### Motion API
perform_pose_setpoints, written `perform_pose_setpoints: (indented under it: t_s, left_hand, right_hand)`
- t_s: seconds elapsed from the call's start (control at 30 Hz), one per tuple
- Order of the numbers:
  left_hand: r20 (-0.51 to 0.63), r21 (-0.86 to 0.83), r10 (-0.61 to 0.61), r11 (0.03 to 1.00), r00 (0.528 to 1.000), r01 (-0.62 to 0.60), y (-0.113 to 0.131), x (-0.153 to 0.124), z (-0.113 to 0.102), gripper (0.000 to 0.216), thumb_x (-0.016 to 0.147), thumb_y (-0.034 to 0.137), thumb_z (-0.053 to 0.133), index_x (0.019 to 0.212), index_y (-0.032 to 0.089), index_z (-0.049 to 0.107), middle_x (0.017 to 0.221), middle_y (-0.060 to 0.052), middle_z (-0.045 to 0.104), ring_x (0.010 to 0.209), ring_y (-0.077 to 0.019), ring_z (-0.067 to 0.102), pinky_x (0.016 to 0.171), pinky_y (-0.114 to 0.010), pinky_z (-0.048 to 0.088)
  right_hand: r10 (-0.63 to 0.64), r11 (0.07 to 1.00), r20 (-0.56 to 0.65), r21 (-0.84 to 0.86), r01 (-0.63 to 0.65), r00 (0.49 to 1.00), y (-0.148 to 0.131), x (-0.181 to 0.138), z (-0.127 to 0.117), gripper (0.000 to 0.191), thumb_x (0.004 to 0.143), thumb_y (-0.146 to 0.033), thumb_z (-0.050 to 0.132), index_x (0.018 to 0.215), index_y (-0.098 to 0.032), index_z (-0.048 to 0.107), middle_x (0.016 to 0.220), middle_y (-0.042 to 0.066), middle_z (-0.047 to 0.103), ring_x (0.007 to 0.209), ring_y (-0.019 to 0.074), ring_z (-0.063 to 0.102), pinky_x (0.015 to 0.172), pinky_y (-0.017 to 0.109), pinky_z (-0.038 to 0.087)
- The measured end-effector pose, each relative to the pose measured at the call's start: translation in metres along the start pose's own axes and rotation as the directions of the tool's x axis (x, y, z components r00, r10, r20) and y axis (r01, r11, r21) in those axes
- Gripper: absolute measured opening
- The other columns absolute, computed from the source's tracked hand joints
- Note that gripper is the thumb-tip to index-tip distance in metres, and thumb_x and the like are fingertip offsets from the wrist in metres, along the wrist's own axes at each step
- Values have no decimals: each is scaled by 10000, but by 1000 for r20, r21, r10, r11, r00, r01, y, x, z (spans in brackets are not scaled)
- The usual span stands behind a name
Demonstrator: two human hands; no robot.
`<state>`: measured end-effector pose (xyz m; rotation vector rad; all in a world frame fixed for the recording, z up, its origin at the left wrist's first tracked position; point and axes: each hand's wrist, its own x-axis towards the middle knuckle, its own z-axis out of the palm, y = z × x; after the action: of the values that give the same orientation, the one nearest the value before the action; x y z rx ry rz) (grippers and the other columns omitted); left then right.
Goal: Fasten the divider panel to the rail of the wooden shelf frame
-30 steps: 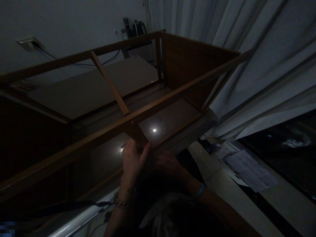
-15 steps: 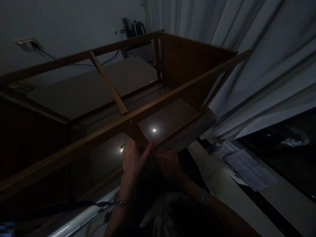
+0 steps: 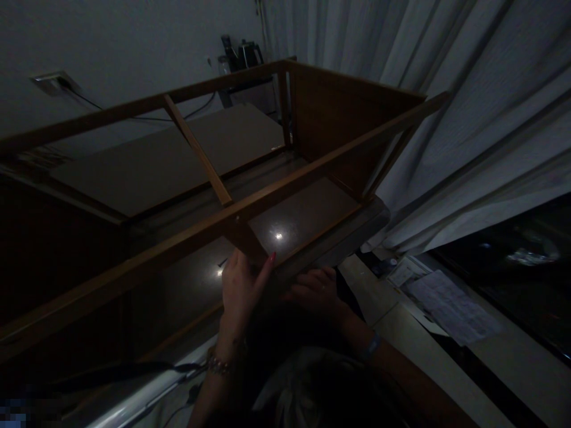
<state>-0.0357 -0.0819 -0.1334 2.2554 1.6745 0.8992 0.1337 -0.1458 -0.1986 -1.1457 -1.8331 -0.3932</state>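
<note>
wooden frame [image 3: 285,184]: stands on the grey worktop [image 3: 307,205], spreading from 9 round to 2 o'clock of the left hand [image 3: 238,285].
crossbar [image 3: 198,152]: at 11 o'clock, spanning from the frame's far side to the near top rail [image 3: 348,151].
kettle [image 3: 247,54]: dark, at 12 o'clock, beyond the frame.
socket [image 3: 50,84]: on the wall [image 3: 134,47] at 10 o'clock, a black cord [image 3: 151,118] running from it behind the frame.
curtain [image 3: 428,119]: pale, at 2 o'clock, just beside the frame's right end.
papers [image 3: 452,303]: at 3 o'clock, well apart from the left hand.
metal tube [image 3: 151,391]: slanting, between 7 and 8 o'clock.
left hand: closed round the lower part of the near post [image 3: 244,235], thumb at its right.
right hand [image 3: 314,291]: at 3 o'clock, fingers half curled beside the worktop's near edge; too dark to tell whether it holds anything.
edges: near top rail passes above the left hand at 12 o'clock; worktop's rounded corner [image 3: 380,213] at 2 o'clock.
gaps: either side of the near post, between rail and worktop.
</note>
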Motion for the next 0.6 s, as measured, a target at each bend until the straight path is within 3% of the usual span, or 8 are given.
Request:
perform_pose_setpoints:
  t_s: [0.23, 0.37, 0.6]
  left_hand:
    - [-7, -6, 16, 1000, 1000, -16, 0, 1, 0, 362, 844, 532, 504, 946, 189, 558, 898, -66, 633, 826, -219, 606, 722, -317, 454]
    - [-3, -12, 18, 1000, 1000, -18, 1, 1, -2, 347, 850, 524, 499, 925, 192, 561, 893, -66, 633, 827, -221, 606, 724, -323, 456]
    - [22, -57, -10, 998, 1000, 11, 2, 1, -4, 328, 840, 516, 524, 889, 194, 566, 861, -48, 635, 795, -198, 607, 699, -305, 456]
  right_hand:
    - [15, 1000, 5, -10, -15, 1000, -2, -1, 2, 208, 842, -377, 665, 701, -241, 594, 696, -53, 661, 740, 135, 524, 805, 321, 290]
    - [148, 989, 105, 7, -149, 983, -11, -1, 5, 304, 883, -330, 604, 613, -207, 542, 567, -41, 586, 642, 128, 503, 731, 321, 275]
    - [379, 904, 233, 113, -412, 896, -31, -3, 15, 288, 935, -297, 500, 671, -202, 567, 617, -12, 630, 706, 153, 539, 732, 331, 284]
